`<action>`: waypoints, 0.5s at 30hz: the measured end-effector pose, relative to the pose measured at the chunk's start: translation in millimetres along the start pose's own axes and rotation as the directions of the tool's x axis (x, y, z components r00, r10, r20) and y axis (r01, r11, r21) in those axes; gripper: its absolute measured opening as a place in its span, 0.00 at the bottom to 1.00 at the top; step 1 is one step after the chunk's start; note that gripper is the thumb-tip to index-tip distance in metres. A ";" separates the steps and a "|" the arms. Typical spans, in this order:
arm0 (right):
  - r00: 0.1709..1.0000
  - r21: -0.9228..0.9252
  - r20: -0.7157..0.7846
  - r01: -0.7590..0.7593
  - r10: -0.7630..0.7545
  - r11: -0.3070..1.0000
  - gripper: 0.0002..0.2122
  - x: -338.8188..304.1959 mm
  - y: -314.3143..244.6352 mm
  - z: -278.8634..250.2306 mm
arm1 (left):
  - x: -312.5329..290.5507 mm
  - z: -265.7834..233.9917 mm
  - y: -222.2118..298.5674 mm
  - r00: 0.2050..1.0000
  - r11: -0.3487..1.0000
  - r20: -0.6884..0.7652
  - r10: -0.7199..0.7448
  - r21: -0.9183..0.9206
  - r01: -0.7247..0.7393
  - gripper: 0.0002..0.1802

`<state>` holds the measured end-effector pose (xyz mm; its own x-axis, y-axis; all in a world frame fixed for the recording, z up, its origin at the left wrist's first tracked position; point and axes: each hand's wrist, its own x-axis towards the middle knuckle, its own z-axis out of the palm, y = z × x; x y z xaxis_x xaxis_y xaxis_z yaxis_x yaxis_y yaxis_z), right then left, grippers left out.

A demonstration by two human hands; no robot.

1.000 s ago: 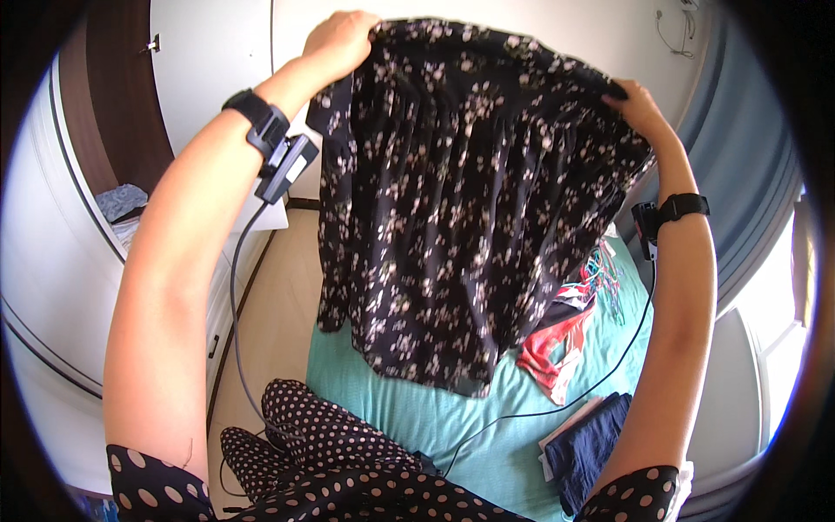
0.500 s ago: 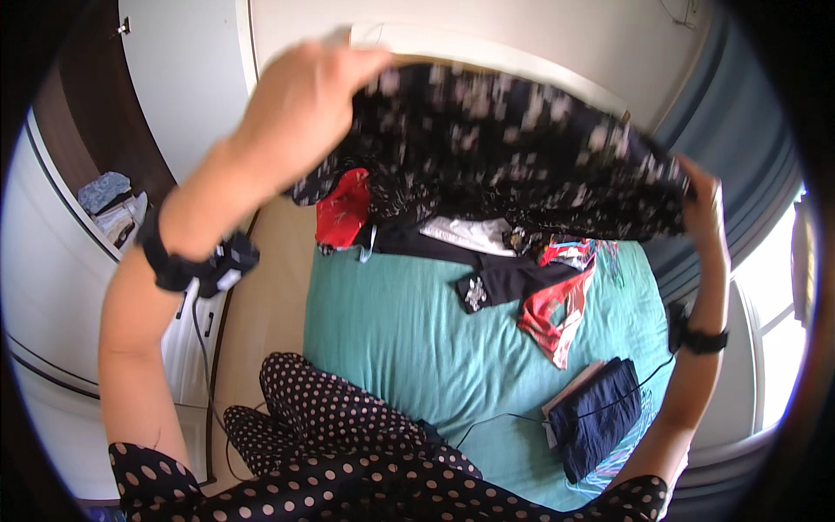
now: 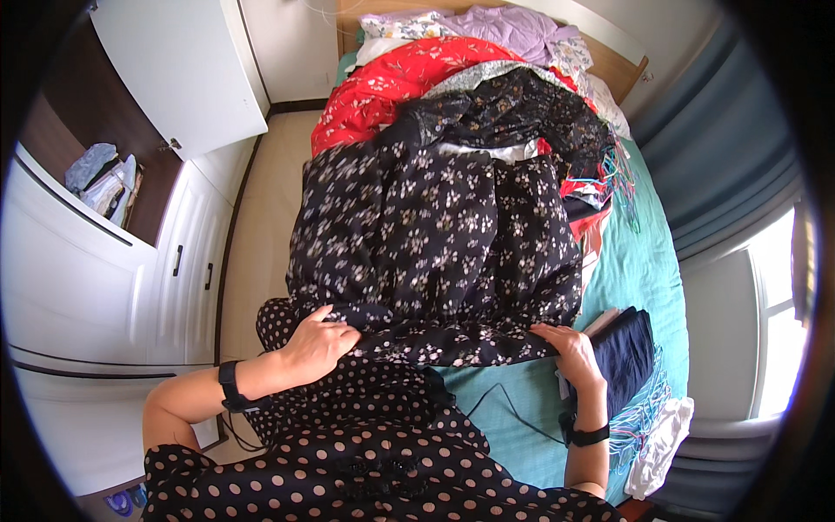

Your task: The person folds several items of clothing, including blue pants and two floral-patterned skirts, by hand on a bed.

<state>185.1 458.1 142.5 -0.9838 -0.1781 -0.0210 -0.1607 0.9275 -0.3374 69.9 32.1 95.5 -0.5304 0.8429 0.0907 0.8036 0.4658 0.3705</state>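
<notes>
A black garment with small pale flowers (image 3: 426, 235) is spread across the near part of the bed, its near edge drawn into a gathered band. My left hand (image 3: 317, 346) grips one end of this band, thumb on top, close to my polka-dot knee. At the band's other end, my right hand (image 3: 572, 355) pinches the cloth, beside a folded dark navy garment (image 3: 624, 352). The fingertips of both hands are partly hidden by the fabric. Past its far edge lies a second black patterned garment (image 3: 513, 113), rumpled on a heap of clothes.
Red floral cloth (image 3: 417, 68) and a lilac pillow (image 3: 504, 30) lie farther up the teal bed sheet (image 3: 648, 252). Thin wire hangers (image 3: 639, 426) and a white cloth (image 3: 663, 445) are at the right edge. A wardrobe at left holds folded clothes (image 3: 109, 183). A black cable (image 3: 513, 400) crosses the sheet.
Both hands have come down and toward me from high up, still holding the black floral garment. It now lies flat over the bed, and the head of the bed has come into view.
</notes>
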 end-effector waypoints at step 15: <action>0.968 0.093 -0.251 -0.004 0.028 0.996 0.18 120.1 49.3 38.0 | 79.2 37.7 -77.9 0.927 0.950 -0.302 -0.223 0.146 0.276 0.27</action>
<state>62.0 469.9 87.6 -0.9764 -0.0643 0.2061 -0.1482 0.8937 -0.4235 -24.5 72.7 39.0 -0.7522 0.5960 0.2810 0.6564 0.7146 0.2416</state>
